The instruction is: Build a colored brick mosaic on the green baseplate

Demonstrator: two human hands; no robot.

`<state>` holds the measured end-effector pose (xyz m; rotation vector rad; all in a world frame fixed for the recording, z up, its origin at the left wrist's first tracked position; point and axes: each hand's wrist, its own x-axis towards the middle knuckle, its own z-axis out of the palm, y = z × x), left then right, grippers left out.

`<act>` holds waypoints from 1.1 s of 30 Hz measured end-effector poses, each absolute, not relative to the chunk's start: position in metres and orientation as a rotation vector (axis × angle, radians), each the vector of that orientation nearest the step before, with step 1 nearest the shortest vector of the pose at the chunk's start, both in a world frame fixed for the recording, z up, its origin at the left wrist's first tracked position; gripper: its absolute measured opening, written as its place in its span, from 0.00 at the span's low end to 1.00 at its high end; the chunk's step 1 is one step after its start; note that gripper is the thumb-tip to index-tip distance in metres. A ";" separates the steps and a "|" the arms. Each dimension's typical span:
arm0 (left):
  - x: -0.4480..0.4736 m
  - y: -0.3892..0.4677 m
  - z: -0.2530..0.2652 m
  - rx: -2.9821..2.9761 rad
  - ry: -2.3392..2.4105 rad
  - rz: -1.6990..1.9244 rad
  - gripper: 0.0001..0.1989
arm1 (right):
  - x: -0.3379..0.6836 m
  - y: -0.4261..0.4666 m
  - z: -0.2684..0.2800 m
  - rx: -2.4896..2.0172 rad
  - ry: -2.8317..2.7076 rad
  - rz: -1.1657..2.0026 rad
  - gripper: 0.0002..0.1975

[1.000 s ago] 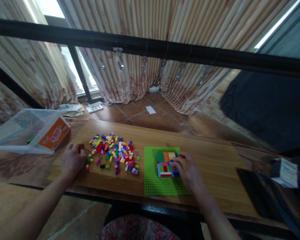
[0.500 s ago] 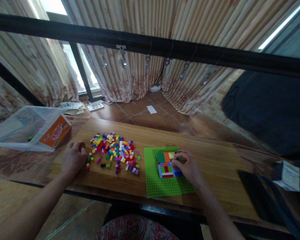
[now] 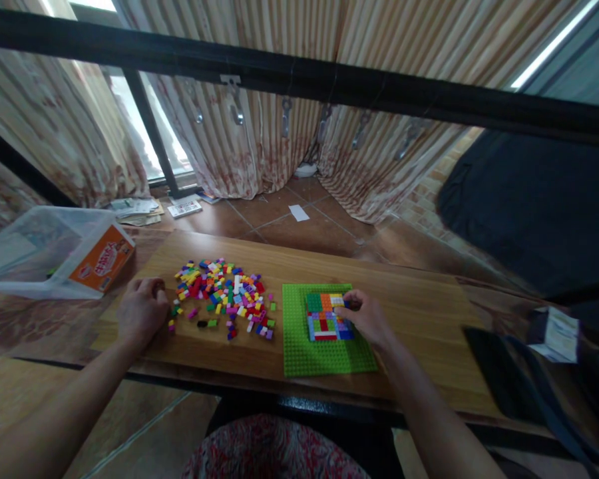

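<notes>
My right hand (image 3: 368, 319) is covering the right edge of the brick block (image 3: 323, 324), digits nearly together (whether gripping a piece, I cannot tell). The block is sitting on the green baseplate (image 3: 295, 349). My left hand (image 3: 142, 311) is lying curled beside the loose bricks (image 3: 237, 286), its grip hidden.

One left hand (image 3: 142, 311) and one right hand (image 3: 372, 320) are counted, two in all. One wooden surface (image 3: 429, 319) carries one green baseplate (image 3: 299, 359) with one joined brick build (image 3: 324, 319); the build's bricks are partly covered and defy a firm count. Loose bricks (image 3: 237, 285) run to many dozens, overlapping too closely for an exact figure. Further items: one clear plastic box (image 3: 34, 286) bearing one orange label (image 3: 103, 259); one long horizontal bar (image 3: 299, 73); six metal clips (image 3: 286, 118); one loose white sheet (image 3: 298, 213); one stack of papers (image 3: 137, 209).
</notes>
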<state>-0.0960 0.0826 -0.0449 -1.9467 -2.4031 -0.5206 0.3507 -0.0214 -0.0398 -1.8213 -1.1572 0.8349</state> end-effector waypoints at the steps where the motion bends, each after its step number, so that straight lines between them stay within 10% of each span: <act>1: -0.096 0.082 -0.045 -1.952 -2.395 -0.526 0.19 | 0.350 -0.022 -0.041 -1.819 -1.148 0.825 0.18; 18: -0.091 0.079 -0.038 -1.948 -2.424 -0.555 0.17 | 0.345 -0.088 -0.035 -1.726 -0.703 0.551 0.18; 33: -0.096 0.079 -0.052 -1.955 -2.360 -0.694 0.14 | 0.214 -0.073 -0.031 -1.535 -1.687 0.549 0.10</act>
